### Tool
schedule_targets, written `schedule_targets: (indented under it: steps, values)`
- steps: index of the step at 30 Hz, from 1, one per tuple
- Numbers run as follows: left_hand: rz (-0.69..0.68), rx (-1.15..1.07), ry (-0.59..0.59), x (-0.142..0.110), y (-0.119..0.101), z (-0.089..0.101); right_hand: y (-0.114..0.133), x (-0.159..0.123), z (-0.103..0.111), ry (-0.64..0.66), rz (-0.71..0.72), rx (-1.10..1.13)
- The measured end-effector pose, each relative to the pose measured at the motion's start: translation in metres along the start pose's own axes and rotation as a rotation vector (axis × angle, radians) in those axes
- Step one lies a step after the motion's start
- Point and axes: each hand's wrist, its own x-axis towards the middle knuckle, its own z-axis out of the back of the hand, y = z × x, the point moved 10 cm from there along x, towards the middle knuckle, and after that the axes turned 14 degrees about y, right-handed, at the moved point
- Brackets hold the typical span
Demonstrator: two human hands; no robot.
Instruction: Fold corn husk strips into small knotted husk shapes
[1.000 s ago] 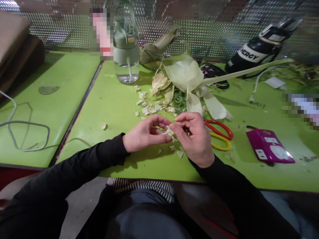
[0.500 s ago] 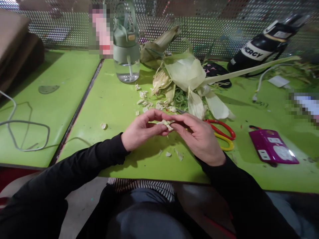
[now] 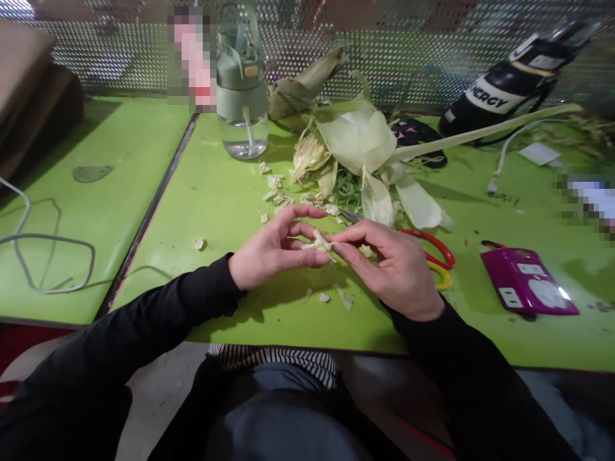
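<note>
Between my hands is a small knotted piece of pale corn husk [image 3: 319, 242], its strips sticking out like a little star. My right hand [image 3: 396, 266] pinches it at its right side between thumb and index finger. Around its left side, my left hand [image 3: 273, 250] has its fingers apart and curved, the thumb below and close to the husk. Behind the hands lie husk scraps [image 3: 283, 198], broad husk leaves [image 3: 358, 137] and a frayed husk bundle [image 3: 310, 157]. Scissors [image 3: 435, 250] with red and yellow handles are partly hidden behind my right hand.
A green water bottle [image 3: 243, 96] stands at the back, and a black bottle [image 3: 500, 89] leans at back right. A purple device [image 3: 530, 282] lies to the right. A cable [image 3: 52, 237] crosses the left part of the green table [image 3: 158, 307]. Behind stands a perforated metal screen [image 3: 129, 57].
My left fingers have spread apart and loosened around the husk piece, showing more of it. The right hand has shifted slightly right and down, pinching the piece.
</note>
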Motion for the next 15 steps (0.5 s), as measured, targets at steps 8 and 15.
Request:
schedule_targets:
  steps: [8, 15]
  values:
    - [0.173, -0.305, 0.046, 0.001, 0.03, 0.0, -0.003, 0.001, -0.004, 0.016, -0.03, 0.002]
    - [0.088, -0.171, 0.115, 0.003, 0.016, -0.008, -0.012, 0.002, -0.009, 0.097, -0.12, 0.142]
